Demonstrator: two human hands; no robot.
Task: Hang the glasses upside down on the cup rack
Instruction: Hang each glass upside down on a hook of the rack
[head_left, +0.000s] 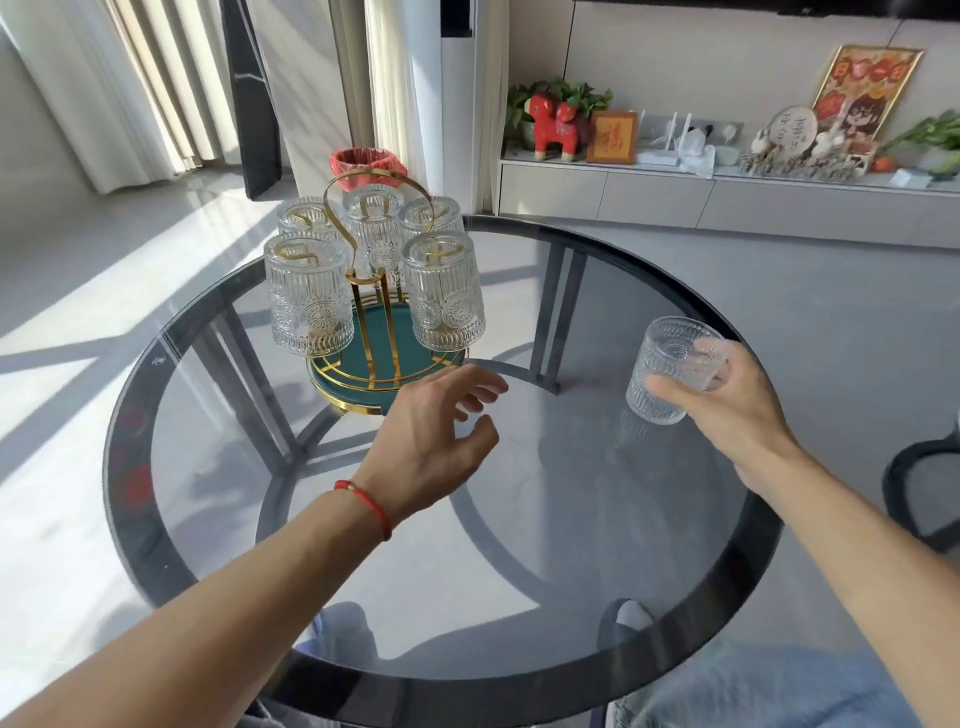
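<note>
Your right hand (727, 400) grasps a ribbed glass (670, 371) above the round glass table (675, 587); your left hand (441, 441) hangs empty with fingers loosely spread.

The glass in your grip is tilted, mouth up and away from you, with your thumb across its near side and fingers wrapped behind; whether its base touches the tabletop is hard to judge through the clear top. It sits well apart from the gold cup rack (374, 291), to that rack's right. Five matching glasses already hang upside down on the rack's hooks above its green tray (384, 343). Your left hand hovers just before the tray, a red cord (363, 504) at its wrist.
</note>
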